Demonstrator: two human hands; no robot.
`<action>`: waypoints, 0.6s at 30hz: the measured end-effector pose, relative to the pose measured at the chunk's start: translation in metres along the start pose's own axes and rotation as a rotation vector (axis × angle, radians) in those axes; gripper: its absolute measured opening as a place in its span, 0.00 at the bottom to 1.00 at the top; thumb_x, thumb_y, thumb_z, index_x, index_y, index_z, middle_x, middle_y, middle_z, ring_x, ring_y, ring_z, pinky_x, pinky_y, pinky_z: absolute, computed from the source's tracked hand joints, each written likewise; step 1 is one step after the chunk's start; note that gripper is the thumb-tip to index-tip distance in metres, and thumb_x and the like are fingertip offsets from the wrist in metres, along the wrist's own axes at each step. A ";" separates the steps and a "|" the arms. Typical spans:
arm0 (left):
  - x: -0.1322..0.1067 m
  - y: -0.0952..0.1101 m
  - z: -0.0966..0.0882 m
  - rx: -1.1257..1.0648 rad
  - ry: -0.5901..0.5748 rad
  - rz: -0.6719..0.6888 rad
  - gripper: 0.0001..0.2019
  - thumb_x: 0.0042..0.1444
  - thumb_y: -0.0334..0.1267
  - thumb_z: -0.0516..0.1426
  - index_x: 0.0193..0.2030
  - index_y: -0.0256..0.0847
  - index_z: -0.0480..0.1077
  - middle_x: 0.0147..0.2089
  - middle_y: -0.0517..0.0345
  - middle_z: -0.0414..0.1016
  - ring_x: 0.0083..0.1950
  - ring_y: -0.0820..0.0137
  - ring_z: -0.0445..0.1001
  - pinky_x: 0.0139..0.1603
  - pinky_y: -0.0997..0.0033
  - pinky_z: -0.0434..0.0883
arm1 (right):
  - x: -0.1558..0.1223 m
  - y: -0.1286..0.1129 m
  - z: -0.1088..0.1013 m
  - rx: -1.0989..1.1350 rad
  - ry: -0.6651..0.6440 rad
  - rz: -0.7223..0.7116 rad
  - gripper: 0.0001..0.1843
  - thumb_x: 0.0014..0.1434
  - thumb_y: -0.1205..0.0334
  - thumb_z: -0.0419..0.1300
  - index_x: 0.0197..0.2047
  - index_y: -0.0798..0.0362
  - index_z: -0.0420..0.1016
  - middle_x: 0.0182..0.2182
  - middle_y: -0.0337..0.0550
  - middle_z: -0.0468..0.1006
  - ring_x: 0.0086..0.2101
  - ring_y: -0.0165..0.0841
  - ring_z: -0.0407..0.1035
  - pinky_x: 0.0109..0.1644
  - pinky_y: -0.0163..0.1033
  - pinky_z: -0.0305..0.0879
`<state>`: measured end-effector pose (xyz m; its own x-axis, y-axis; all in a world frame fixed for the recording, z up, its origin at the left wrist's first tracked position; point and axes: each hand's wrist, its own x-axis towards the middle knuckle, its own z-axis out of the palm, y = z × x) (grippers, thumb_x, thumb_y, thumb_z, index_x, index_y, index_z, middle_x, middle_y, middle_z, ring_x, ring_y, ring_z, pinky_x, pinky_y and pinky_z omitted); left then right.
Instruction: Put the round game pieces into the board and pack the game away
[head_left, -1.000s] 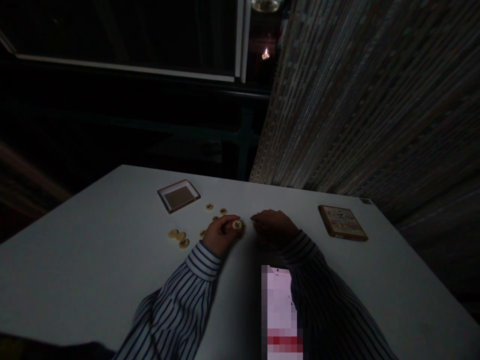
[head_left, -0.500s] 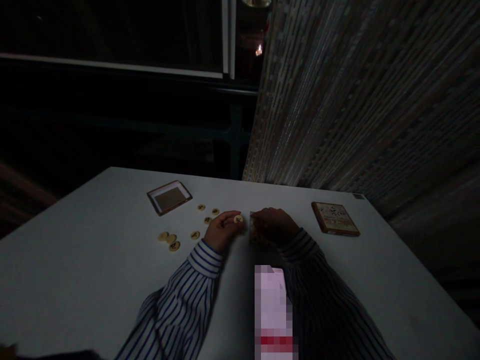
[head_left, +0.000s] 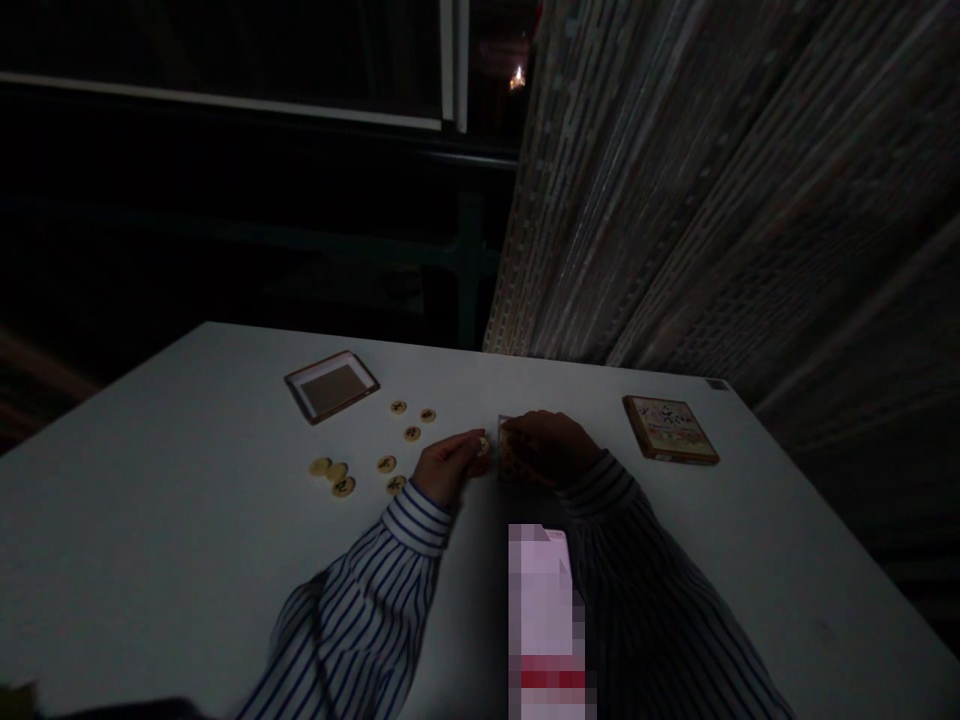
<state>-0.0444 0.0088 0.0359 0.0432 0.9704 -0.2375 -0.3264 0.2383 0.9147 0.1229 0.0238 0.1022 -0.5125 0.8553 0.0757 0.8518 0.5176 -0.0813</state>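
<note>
Between the thumb and fingers of my left hand (head_left: 444,472) is a round xiangqi piece (head_left: 484,447) with a dark character, held a little above the table. Just to its right, my right hand (head_left: 553,446) bends over a small see-through case (head_left: 505,470) with pieces inside. The right fingers are curled in shadow at the case, and what they grip is hidden. Left of my left hand lie loose xiangqi pieces (head_left: 412,433), several in all. Three of them form an overlapping cluster (head_left: 337,472) farther left.
An open box tray (head_left: 309,410) with a brown rim lies at the back left of the white table (head_left: 187,520). A flat printed box (head_left: 671,430) is at the right. A lit phone (head_left: 544,600) lies near the front. A string curtain (head_left: 585,250) hangs behind.
My left hand has moved slightly right with the piece, turning it nearer the case. Another loose piece now shows by the left cuff. The right hand stays at the case.
</note>
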 end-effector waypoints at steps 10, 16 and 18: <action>-0.002 -0.001 0.004 0.005 -0.027 0.043 0.18 0.41 0.39 0.61 0.40 0.34 0.71 0.30 0.55 0.77 0.28 0.71 0.74 0.34 0.68 0.73 | 0.000 0.001 0.004 0.108 -0.027 -0.063 0.17 0.54 0.61 0.54 0.48 0.50 0.70 0.41 0.45 0.75 0.40 0.34 0.69 0.42 0.39 0.63; -0.002 -0.004 0.006 0.004 0.046 0.073 0.14 0.37 0.41 0.63 0.29 0.35 0.70 0.24 0.59 0.75 0.25 0.72 0.73 0.30 0.71 0.73 | 0.002 -0.001 0.008 0.167 -0.027 -0.149 0.14 0.53 0.62 0.54 0.43 0.49 0.72 0.37 0.43 0.76 0.35 0.32 0.70 0.36 0.36 0.63; -0.002 -0.005 0.006 0.045 0.048 0.086 0.13 0.39 0.42 0.62 0.30 0.35 0.71 0.25 0.58 0.75 0.26 0.71 0.73 0.30 0.70 0.73 | 0.002 -0.002 0.008 0.202 -0.013 -0.168 0.14 0.53 0.61 0.54 0.44 0.50 0.71 0.36 0.43 0.76 0.35 0.31 0.69 0.35 0.34 0.62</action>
<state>-0.0375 0.0063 0.0333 -0.0292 0.9847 -0.1719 -0.2838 0.1568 0.9460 0.1192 0.0243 0.0947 -0.6471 0.7567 0.0925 0.7165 0.6452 -0.2653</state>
